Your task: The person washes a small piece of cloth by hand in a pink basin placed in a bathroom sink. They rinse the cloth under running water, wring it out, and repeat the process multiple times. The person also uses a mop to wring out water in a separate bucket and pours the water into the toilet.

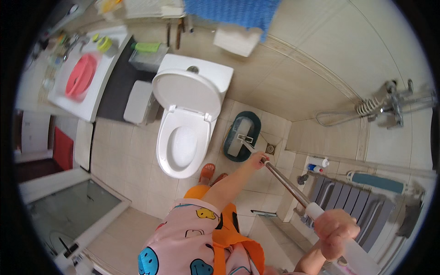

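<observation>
My left hand [258,161] grips the lower part of a long-handled flat mop, around its metal pole [287,184]. Higher up, my right hand [335,233] is closed around the white grip of the same pole. The pole slants down to a pale flat mop head [245,126] inside a dark green oval basin [255,118]. What looks like water surrounds the head in the basin. This basin stands on the tiled floor, between the toilet [163,151] and a square floor drain [271,149].
The toilet's lid is raised. A lidded bin [138,102] stands beside it, near a washbasin counter [103,82] holding a pink basin [80,75]. Shower fittings [395,103] project from the right wall. Slatted grey panels [338,197] and a floor squeegee [263,213] are nearer me.
</observation>
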`<state>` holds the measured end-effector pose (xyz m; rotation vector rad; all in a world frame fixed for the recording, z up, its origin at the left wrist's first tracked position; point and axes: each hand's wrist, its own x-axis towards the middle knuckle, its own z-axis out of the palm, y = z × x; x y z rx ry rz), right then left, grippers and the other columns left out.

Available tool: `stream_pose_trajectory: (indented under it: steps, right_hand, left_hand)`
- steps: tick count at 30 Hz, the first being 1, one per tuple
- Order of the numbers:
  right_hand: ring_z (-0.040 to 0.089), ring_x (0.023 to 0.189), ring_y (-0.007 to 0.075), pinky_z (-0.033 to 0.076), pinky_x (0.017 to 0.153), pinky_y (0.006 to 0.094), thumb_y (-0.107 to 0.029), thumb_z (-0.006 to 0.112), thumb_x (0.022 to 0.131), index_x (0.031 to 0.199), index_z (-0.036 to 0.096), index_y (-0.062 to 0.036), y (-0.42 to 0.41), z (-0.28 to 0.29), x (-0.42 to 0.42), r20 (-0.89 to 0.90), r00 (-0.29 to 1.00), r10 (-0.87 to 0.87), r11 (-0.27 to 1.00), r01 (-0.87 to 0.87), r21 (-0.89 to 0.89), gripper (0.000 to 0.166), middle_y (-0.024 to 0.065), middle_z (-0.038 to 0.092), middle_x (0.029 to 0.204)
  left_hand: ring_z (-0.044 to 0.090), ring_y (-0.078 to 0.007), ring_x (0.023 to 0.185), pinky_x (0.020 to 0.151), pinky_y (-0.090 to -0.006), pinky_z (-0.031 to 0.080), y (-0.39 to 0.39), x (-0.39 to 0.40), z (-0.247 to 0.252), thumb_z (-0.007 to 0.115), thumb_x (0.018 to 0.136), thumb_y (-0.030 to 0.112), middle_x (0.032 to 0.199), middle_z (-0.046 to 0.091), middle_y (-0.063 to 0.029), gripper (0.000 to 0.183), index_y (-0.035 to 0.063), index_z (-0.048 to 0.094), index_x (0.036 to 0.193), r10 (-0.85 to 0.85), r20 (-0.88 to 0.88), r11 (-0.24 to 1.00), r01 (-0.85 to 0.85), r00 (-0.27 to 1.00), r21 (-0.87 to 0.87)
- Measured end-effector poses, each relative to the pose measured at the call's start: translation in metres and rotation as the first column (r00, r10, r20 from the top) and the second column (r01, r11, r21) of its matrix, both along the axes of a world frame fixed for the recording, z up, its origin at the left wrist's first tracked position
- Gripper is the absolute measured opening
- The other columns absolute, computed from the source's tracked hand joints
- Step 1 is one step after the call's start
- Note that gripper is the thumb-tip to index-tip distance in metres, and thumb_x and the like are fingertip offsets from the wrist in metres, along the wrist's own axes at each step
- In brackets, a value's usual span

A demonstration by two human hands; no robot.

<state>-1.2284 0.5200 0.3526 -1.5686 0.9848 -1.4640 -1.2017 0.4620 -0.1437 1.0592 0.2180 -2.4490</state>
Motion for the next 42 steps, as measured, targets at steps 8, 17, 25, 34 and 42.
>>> stream_pose_trajectory:
  steps: [8, 17, 25, 34, 42]
  right_hand:
    - [0.042, 0.032, 0.0103, 0.037, 0.033, 0.0232, -0.018, 0.055, 0.082, 0.056, 0.036, -0.0122, 0.003, -0.007, 0.016, 0.028, 0.999, 0.017, 1.000, -0.016, -0.024, 0.033, -0.0024, 0.042, 0.042]
    - [0.042, 0.032, 0.0120, 0.039, 0.034, 0.0236, -0.018, 0.056, 0.082, 0.053, 0.034, -0.0124, 0.011, -0.012, 0.014, 0.061, 0.998, 0.004, 0.999, -0.002, -0.039, 0.037, -0.0007, 0.040, 0.039]
    - [0.043, 0.033, 0.0113, 0.040, 0.035, 0.0237, -0.018, 0.055, 0.079, 0.055, 0.039, -0.0137, 0.027, -0.011, 0.002, 0.058, 0.998, -0.014, 0.997, 0.018, -0.075, 0.029, -0.0023, 0.043, 0.041]
    - [0.041, 0.032, 0.0124, 0.040, 0.035, 0.0244, -0.010, 0.051, 0.074, 0.054, 0.040, -0.0125, 0.038, -0.019, -0.008, 0.042, 0.999, -0.010, 0.998, 0.013, -0.056, 0.023, -0.0011, 0.046, 0.044]
    - [0.041, 0.031, 0.0154, 0.040, 0.034, 0.0278, -0.013, 0.056, 0.078, 0.053, 0.044, -0.0070, 0.103, -0.030, 0.000, 0.050, 0.992, -0.113, 0.989, 0.117, -0.087, 0.029, 0.0016, 0.044, 0.042]
  left_hand:
    - [0.051, -0.0197, 0.063, 0.055, -0.0270, 0.046, 0.005, 0.007, 0.027, 0.051, 0.080, 0.006, 0.073, 0.051, -0.0135, 0.010, -0.0010, 0.053, 0.074, 0.218, 0.027, 0.967, -0.219, 0.976, 0.132]
    - [0.052, -0.0220, 0.063, 0.056, -0.0297, 0.047, 0.014, 0.015, 0.029, 0.051, 0.081, 0.007, 0.072, 0.052, -0.0142, 0.011, -0.0021, 0.052, 0.074, 0.222, -0.022, 0.975, -0.221, 0.975, 0.023]
    - [0.052, -0.0203, 0.066, 0.057, -0.0293, 0.046, 0.023, 0.014, 0.033, 0.050, 0.081, 0.007, 0.072, 0.052, -0.0137, 0.012, -0.0011, 0.051, 0.072, 0.193, -0.028, 0.981, -0.192, 0.981, 0.034]
    - [0.052, -0.0217, 0.067, 0.063, -0.0327, 0.048, 0.023, 0.014, 0.039, 0.052, 0.082, 0.006, 0.071, 0.049, -0.0121, 0.009, -0.0007, 0.047, 0.078, 0.153, -0.031, 0.975, -0.146, 0.988, 0.167]
    - [0.052, -0.0214, 0.061, 0.057, -0.0329, 0.047, 0.057, 0.009, 0.006, 0.052, 0.080, 0.009, 0.063, 0.050, -0.0119, 0.014, -0.0023, 0.051, 0.073, 0.053, 0.073, 0.990, -0.062, 0.996, 0.126]
